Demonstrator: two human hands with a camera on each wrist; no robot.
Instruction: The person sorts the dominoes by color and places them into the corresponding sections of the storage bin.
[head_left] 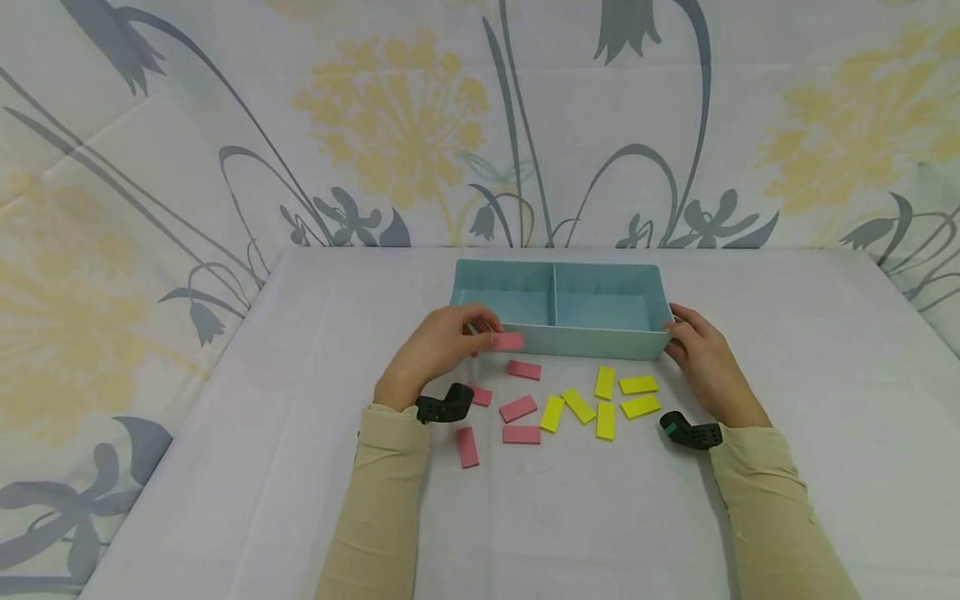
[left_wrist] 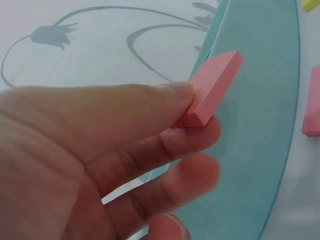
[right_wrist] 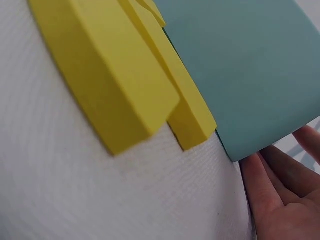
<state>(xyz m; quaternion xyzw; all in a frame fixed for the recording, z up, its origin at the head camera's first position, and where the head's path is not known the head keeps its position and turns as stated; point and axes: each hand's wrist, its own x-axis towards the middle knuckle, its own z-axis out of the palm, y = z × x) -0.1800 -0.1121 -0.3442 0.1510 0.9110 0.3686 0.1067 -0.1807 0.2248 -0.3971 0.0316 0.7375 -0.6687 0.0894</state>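
A light-blue box (head_left: pixel 592 343) with two compartments and a divider (head_left: pixel 554 293) stands on the white table; no blocks show inside it. My left hand (head_left: pixel 442 346) pinches a flat pink block (left_wrist: pixel 212 85) between thumb and fingers, just outside the box's front wall at the left. At the box's right end, my right hand (head_left: pixel 708 367) holds the front corner; in the right wrist view its fingers (right_wrist: pixel 262 192) lie against that corner. Several pink blocks (head_left: pixel 519 408) lie in front of the box on the left, several yellow blocks (head_left: pixel 605 421) to their right.
Flower-patterned cloth (head_left: pixel 420 125) rises behind the table (head_left: pixel 600 525) and along its sides. A black wrist camera (head_left: pixel 446 404) sits on the left wrist, another black wrist camera (head_left: pixel 690 432) on the right. Two yellow blocks lie close to the right hand.
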